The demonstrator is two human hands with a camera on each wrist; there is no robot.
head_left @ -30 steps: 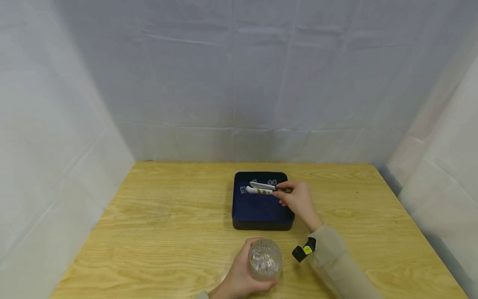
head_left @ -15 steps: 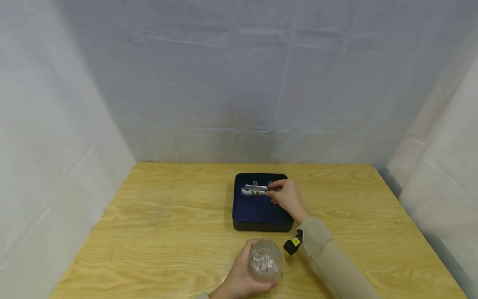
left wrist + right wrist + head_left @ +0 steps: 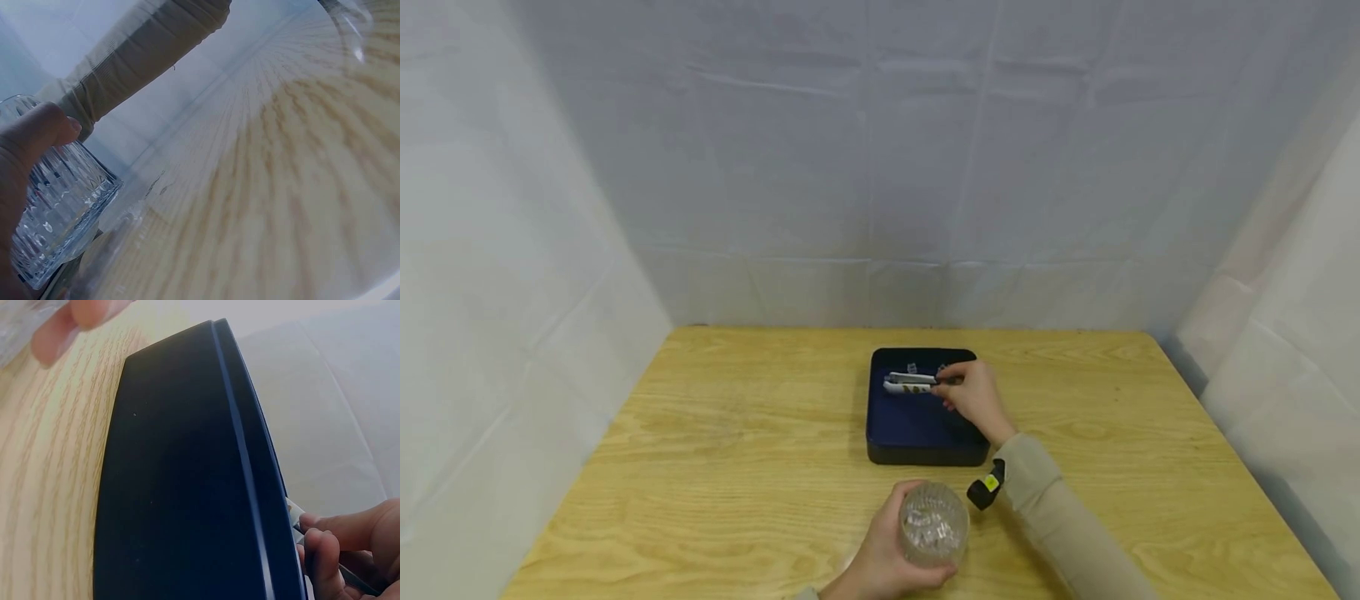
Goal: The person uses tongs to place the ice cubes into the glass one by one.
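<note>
My right hand [image 3: 976,402] pinches a pair of small tongs [image 3: 912,388] with white arms and a gold-brown pattern. The tongs reach into a dark blue tray [image 3: 928,455], their tips at a small clear piece near its left wall. Two more clear pieces [image 3: 912,367] show farther back in the tray. My left hand [image 3: 880,552] grips a ribbed clear glass [image 3: 934,527] with clear pieces inside, in front of the tray. In the left wrist view the thumb lies across the glass [image 3: 59,200]. The tray's side hides most of the tongs in the right wrist view.
All of this is on a light wooden table [image 3: 715,467]. White cloth [image 3: 880,167] hangs behind it and along both sides. A black wrist camera [image 3: 987,490] hangs under the right sleeve [image 3: 1060,508], just right of the glass.
My right hand has moved left and lower over the tray, bringing the tongs' tips to the clear piece at the left. The left hand and glass stay in place.
</note>
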